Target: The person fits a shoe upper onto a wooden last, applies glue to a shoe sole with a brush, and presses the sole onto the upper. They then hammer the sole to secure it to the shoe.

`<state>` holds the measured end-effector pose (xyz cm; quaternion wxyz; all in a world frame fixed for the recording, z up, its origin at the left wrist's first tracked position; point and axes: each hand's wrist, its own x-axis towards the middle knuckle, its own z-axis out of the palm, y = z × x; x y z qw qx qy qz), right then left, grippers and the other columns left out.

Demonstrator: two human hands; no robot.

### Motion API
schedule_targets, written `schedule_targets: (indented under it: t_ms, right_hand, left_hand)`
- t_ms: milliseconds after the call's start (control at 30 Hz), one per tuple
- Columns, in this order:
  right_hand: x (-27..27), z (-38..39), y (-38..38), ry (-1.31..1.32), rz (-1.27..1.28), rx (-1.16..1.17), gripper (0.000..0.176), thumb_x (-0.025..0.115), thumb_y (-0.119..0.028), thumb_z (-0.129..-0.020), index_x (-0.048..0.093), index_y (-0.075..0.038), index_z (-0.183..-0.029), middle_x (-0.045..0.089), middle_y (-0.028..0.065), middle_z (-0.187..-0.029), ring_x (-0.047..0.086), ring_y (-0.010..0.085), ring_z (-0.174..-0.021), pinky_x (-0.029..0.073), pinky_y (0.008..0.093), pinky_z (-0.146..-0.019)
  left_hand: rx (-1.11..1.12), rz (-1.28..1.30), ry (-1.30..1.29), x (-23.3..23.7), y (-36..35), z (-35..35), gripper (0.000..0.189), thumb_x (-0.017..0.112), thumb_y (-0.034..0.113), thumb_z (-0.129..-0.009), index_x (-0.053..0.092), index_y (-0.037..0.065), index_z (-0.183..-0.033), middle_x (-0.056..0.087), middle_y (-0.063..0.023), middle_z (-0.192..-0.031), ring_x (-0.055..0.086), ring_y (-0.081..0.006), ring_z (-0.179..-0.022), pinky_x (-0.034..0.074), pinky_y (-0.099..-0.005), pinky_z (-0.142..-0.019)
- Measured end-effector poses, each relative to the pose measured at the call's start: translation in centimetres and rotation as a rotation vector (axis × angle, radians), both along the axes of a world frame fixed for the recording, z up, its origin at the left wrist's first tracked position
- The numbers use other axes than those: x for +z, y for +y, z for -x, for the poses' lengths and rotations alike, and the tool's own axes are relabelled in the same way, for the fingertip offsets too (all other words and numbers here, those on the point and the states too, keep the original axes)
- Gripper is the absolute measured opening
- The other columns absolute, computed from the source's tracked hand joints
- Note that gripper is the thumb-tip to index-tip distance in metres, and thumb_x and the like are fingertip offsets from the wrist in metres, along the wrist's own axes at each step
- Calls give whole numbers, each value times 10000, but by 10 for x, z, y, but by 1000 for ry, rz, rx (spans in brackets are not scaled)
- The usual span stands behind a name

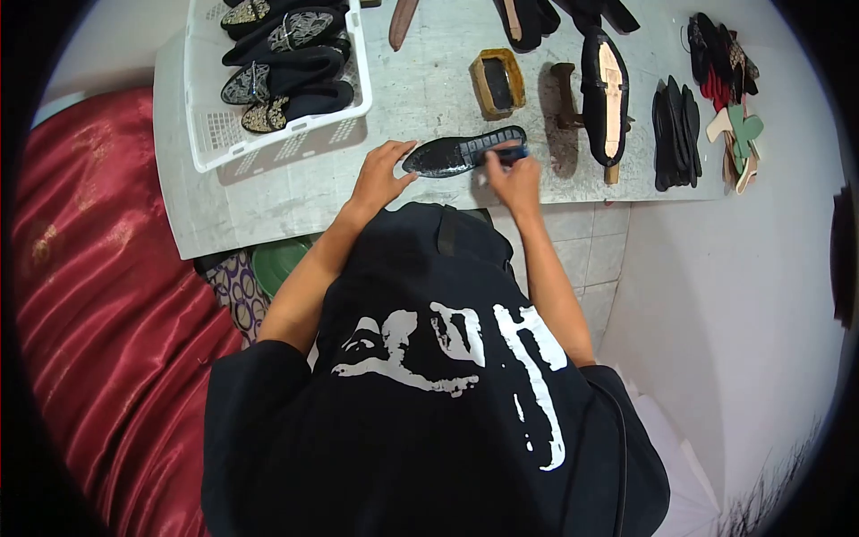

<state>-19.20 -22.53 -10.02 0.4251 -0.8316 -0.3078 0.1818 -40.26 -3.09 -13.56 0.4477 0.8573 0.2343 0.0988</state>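
Observation:
A black shoe sole (445,157) lies flat on the table, its pointed toe to the left and its ridged heel part to the right. Part of its surface shines as if wet. My left hand (383,179) steadies the toe, thumb at the near edge and fingers at the far edge. Over the heel end, my right hand (515,183) is closed on a small dark blue tool (512,152); its working end is blurred and its exact kind does not show. Just beyond the sole stands a yellow-rimmed tub (514,82) with dark contents.
A white plastic basket (199,107) of decorated black shoes stands at the left on the grey table (420,80). To the right, a black shoe (594,107) rests bottom up on a rusty metal stand (565,98). Dark soles (677,134) and green-and-beige pieces (739,134) lie near the wall.

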Motion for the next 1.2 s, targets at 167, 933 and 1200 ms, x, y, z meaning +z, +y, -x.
schedule_targets:
  t_ms: [167, 933, 1200]
  right_hand:
    - [10, 36, 18, 140, 28, 232, 149, 794, -91, -894, 732, 2, -993, 758, 182, -922, 765, 304, -820, 589, 377, -725]
    - [15, 30, 116, 169, 82, 796, 176, 746, -73, -865, 688, 3, -1013, 696, 218, -935, 669, 469, -875, 553, 485, -773]
    - [15, 45, 104, 172, 137, 845, 157, 770, -82, -871, 711, 6, -987, 723, 220, -922, 711, 427, -825, 563, 452, -735]
  left_hand:
    - [92, -182, 133, -5, -7, 18, 482, 933, 192, -738, 803, 120, -1196, 648, -84, -1286, 561, -319, -1288, 324, -586, -1195]
    - [107, -126, 210, -5, 16, 27, 789, 999, 386, -619, 747, 301, -1362, 259, -94, -1768, 219, -273, -1638, 75, -619, -1324]
    - [89, -107, 187, -11, 18, 33, 895, 994, 335, -622, 665, 280, -1452, 239, -66, -1780, 208, -259, -1643, 99, -607, -1328]
